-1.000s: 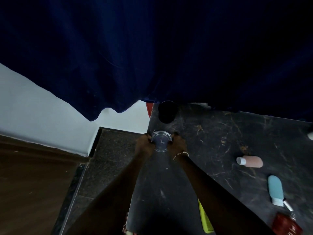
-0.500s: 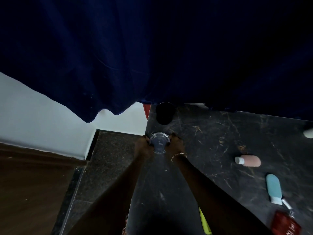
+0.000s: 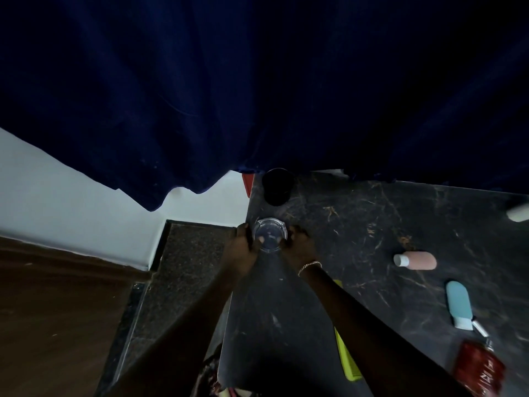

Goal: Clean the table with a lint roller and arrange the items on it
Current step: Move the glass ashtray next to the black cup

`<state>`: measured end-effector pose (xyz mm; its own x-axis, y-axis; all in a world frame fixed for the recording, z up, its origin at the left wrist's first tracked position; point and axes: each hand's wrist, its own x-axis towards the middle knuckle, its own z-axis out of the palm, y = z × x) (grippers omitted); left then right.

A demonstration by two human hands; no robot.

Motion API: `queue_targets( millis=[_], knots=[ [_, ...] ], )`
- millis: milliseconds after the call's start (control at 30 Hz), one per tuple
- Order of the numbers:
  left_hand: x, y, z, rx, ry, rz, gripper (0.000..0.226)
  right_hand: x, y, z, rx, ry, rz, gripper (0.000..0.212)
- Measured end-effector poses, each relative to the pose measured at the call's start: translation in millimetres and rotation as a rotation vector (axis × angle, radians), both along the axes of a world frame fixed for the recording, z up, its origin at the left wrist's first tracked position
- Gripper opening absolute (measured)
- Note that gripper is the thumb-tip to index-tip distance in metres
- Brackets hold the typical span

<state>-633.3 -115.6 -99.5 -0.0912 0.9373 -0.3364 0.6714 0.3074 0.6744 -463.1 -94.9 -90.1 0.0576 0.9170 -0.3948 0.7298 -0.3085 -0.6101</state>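
Glass dish (image 3: 269, 234) clasped between left fingers (image 3: 248, 239); right fingers (image 3: 294, 234) opposite.

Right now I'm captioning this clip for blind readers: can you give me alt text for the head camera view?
Two hands, left hand and right hand, hold a clear glass dish at the far left corner of a dark marble table, below a black cup. A pink bottle, blue tube and green comb lie to the right; a navy curtain hangs behind.

A: What sits between the hands?
B: A glass dish (image 3: 269, 234), on the table (image 3: 357, 224), left hand (image 3: 242, 247) and right hand (image 3: 297, 246) flanking it.
A: Beyond them?
B: A cup (image 3: 277, 186). Two bottles (image 3: 415, 260) lie well right; a comb (image 3: 345, 356) lies nearer the body.
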Motion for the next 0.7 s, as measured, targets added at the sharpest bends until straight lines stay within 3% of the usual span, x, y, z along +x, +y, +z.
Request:
queue_targets(
  millis=[133,300,533,700],
  knots=[
    [-1.4,-23.7,2.1,0.154,0.149,-0.107,0.061,16.8,-29.2,4.1,0.094,-0.019,0.095,0.058],
    [11.7,-45.1,9.4,0.307,0.387,-0.323,0.072,43.7,-63.0,7.0,0.196,-0.257,0.229,0.08],
    [56.8,-68.3,19.0,0.436,0.521,-0.542,0.07,88.8,-106.9,19.8,0.297,-0.387,0.202,0.079],
    [109.4,-79.0,17.4,0.468,0.434,-0.654,0.067,133.0,-139.3,29.3,0.281,-0.389,0.058,0.078]
  ],
)
